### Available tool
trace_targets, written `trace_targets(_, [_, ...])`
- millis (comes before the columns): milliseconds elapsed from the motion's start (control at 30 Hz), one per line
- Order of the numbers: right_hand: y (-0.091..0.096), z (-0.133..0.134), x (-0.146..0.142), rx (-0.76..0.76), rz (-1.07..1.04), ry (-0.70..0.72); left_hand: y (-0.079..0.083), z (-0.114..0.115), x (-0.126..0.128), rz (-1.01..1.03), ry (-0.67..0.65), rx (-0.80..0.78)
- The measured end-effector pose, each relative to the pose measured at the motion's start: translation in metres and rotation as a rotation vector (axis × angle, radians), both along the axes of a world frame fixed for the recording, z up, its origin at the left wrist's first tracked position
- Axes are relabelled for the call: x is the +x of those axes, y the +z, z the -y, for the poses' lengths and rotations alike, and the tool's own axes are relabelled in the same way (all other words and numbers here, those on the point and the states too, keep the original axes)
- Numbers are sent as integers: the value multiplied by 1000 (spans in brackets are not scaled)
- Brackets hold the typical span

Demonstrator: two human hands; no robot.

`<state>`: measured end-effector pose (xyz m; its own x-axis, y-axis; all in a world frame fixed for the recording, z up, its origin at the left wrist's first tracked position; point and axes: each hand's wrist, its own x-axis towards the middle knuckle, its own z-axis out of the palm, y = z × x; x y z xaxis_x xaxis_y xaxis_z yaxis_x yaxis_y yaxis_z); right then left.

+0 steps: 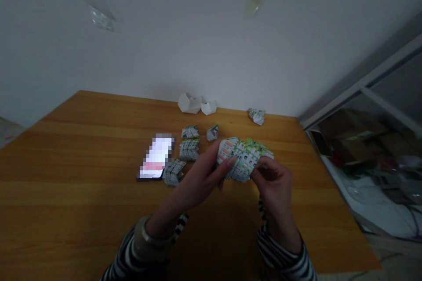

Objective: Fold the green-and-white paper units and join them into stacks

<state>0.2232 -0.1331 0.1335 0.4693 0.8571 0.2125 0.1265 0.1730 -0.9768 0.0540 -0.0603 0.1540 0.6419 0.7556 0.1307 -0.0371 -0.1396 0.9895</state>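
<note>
Between my hands, above the wooden table (99, 210), is a piece of folded printed paper (244, 158) with green, orange and black print. My left hand (211, 171) grips its left side, thumb lying across the front and the other fingers mostly behind it. The fingertips of my right hand (273, 180) pinch its lower right edge. Beyond and to the left of my left hand, several smaller folded printed-paper pieces sit on the table, among them one piece (189, 149) and a nearer one (174, 172).
A phone (156, 156) with a lit, blurred screen lies left of the paper pieces. White folded papers (190, 103) and another printed piece (256, 116) stand by the wall (211, 52). At right, a shelf (372, 202) holds a dark phone-like object (320, 143) and cables.
</note>
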Motion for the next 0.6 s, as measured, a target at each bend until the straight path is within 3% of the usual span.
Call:
trace_targets(167, [-6, -3, -5, -45, 14, 62, -6, 1, 4, -73, -21, 20])
trace_targets(400, [-16, -6, -16, -59, 54, -3, -13, 0, 4, -113, 13, 112])
trace_targets(600, [-11, -34, -4, -34, 84, -31, -26, -19, 25, -76, 73, 39])
